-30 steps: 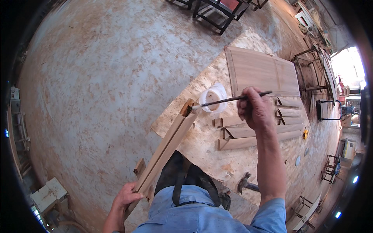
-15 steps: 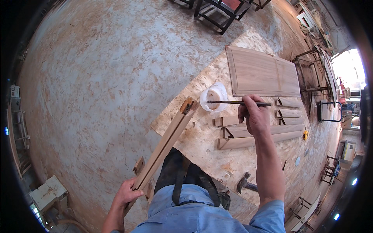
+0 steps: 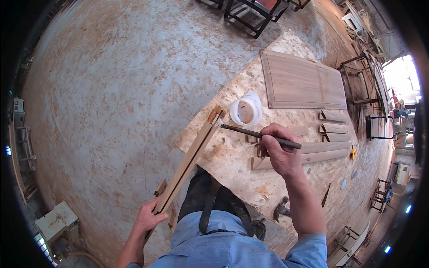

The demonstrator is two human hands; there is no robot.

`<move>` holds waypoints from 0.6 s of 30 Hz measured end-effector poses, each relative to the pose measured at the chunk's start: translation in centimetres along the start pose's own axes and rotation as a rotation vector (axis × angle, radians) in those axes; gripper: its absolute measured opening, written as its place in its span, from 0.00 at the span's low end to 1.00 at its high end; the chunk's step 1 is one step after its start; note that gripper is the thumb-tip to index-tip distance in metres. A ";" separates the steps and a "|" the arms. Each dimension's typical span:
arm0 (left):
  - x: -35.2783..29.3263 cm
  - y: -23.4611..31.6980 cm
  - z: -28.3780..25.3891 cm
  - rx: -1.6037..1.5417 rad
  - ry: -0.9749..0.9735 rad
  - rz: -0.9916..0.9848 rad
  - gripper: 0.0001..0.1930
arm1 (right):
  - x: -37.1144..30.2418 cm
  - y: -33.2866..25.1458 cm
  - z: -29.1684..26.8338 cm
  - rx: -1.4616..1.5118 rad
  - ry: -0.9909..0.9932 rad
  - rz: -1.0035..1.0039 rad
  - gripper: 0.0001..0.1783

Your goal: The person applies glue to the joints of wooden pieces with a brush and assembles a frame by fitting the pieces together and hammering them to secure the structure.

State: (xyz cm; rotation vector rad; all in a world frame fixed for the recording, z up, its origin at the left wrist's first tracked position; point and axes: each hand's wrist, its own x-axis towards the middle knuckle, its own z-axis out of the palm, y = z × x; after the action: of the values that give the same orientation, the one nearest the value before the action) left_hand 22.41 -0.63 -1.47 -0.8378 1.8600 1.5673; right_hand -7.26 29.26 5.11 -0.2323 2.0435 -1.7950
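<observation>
My left hand (image 3: pixel 150 216) is wrapped round the lower part of a long grooved wooden rail (image 3: pixel 185 163), which slants up and away toward the worktable. Its far end is cut to a joint and looks stained dark orange-brown. My right hand (image 3: pixel 281 146) pinches a thin dark brush (image 3: pixel 250 132), whose pale tip is at the far end of the rail. Whether the tip touches the wood I cannot tell for sure. Just beyond the brush stands a translucent white plastic tub (image 3: pixel 246 109) with some brownish matter inside.
On the pale worktable (image 3: pixel 232 174) lie a flat wooden panel (image 3: pixel 304 82), several mitred wooden strips (image 3: pixel 313 154), a hammer (image 3: pixel 282 210) and a yellow tape measure (image 3: pixel 353 154). Dark chair frames (image 3: pixel 257 15) stand on the floor beyond. A boxy machine (image 3: pixel 57 222) sits at the lower left.
My right hand has brought the brush out of the tub, toward me and left, to the rail's end. The left hand holds the rail nearly where it was.
</observation>
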 end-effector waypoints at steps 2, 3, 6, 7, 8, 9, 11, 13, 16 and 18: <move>0.0 0.7 0.0 -0.006 -0.001 -0.012 0.38 | -0.1 -0.1 0.1 0.011 -0.003 0.013 0.06; 0.0 0.9 0.0 -0.009 -0.002 -0.018 0.38 | -0.1 -0.1 0.1 0.017 -0.007 0.014 0.06; 0.2 0.0 -0.1 0.012 0.017 0.008 0.38 | 0.0 -0.1 0.1 0.060 0.024 -0.001 0.06; 0.1 0.0 -0.1 0.018 0.023 0.021 0.38 | 0.1 -0.1 0.1 0.079 0.042 -0.009 0.06; 0.2 0.0 -0.1 0.023 0.029 0.034 0.38 | 0.2 0.0 0.1 0.069 0.040 -0.006 0.06; 0.2 0.0 -0.1 0.029 0.035 0.046 0.39 | 0.3 0.2 0.1 0.058 0.039 -0.003 0.06; 0.2 0.3 -0.2 0.007 0.024 0.033 0.38 | 0.2 0.4 0.1 0.041 0.006 0.035 0.06; 0.3 0.2 -0.3 -0.005 0.022 0.030 0.38 | -0.1 0.4 0.4 0.086 -0.001 0.045 0.06; 0.5 -0.6 -0.4 0.000 0.026 0.045 0.37 | 0.2 0.7 -0.1 0.096 0.096 0.028 0.06; 0.7 -0.6 -0.4 0.016 0.018 0.062 0.37 | 1.1 1.4 -1.8 0.147 0.251 -0.052 0.07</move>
State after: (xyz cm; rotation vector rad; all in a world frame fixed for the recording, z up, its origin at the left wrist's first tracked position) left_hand 22.37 -1.20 -2.31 -0.7975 1.9253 1.5852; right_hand -8.80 30.69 3.64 -0.0179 2.0721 -2.0871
